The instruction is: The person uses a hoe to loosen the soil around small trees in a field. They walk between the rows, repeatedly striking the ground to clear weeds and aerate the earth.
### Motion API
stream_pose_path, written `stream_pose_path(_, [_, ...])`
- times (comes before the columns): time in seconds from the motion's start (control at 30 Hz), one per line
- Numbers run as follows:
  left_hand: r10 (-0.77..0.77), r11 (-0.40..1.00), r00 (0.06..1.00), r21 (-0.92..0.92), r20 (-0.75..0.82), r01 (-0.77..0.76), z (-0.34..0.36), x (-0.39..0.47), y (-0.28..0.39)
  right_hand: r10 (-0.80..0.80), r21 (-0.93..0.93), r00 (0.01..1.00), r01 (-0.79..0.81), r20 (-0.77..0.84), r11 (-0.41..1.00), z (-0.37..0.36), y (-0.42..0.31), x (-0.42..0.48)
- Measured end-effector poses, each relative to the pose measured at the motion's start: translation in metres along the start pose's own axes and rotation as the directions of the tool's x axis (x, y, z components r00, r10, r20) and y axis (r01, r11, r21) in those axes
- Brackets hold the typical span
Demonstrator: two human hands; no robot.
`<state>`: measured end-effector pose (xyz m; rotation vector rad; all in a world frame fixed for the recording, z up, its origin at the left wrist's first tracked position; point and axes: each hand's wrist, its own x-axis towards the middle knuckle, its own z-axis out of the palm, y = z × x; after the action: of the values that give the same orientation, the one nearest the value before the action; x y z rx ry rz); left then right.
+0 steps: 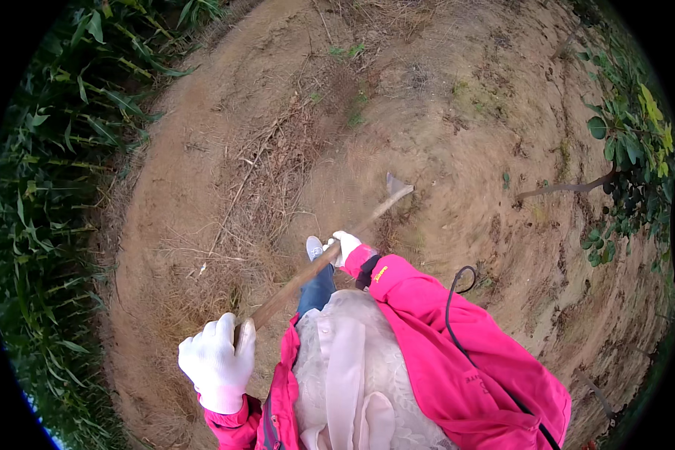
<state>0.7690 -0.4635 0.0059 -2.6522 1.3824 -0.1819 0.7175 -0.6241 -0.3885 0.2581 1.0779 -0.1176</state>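
Observation:
A hoe with a long wooden handle (292, 293) slants across my body, from lower left up to the right. My left hand (216, 360), in a white knit glove, grips the handle near its butt end. Farther along the shaft, my right hand (346, 247), gloved the same way, is closed around it. The metal hoe blade (395, 183) sits at the far end, over or on the bare brown soil (455, 185); whether it touches cannot be told. Below the handle show one leg in blue jeans (316, 289) and a light shoe (314, 247).
Tall corn plants (62, 185) line the left side. To the right, a small leafy tree (624, 140) leans on a thin trunk (562, 189). Dry stalks and leaf litter (281, 152) lie ahead on the left. A black cable (449, 312) hangs along my right sleeve.

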Motion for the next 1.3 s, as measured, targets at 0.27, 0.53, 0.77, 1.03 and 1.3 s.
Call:
stream_pose_path(0.27, [0.127,0.992,0.982,-0.029,0.141,-0.124,0.033,0.06,-0.103,-0.02,0.029,0.994,0.023,-0.106,0.999,0.066,0.028,0.04])
stream_pose_path(0.53, [0.257,0.966,0.95,-0.037,0.179,-0.255,0.066,0.111,-0.175,-0.092,-0.005,0.973,0.093,-0.211,0.996,0.098,0.043,0.119])
stream_pose_path(0.77, [0.285,0.956,0.916,-0.014,0.282,-0.293,0.092,0.136,-0.211,-0.124,-0.059,0.972,0.114,-0.201,0.992,0.13,0.055,0.12])
stream_pose_path(1.03, [0.183,0.978,0.656,-0.07,0.732,-0.195,0.135,0.155,-0.242,-0.24,-0.25,0.957,0.195,-0.164,0.949,0.132,0.073,0.136])
stream_pose_path(1.3, [0.424,0.903,0.688,-0.211,0.59,-0.375,0.178,0.162,-0.158,-0.446,0.07,0.774,0.528,-0.45,0.846,0.078,-0.007,0.108])
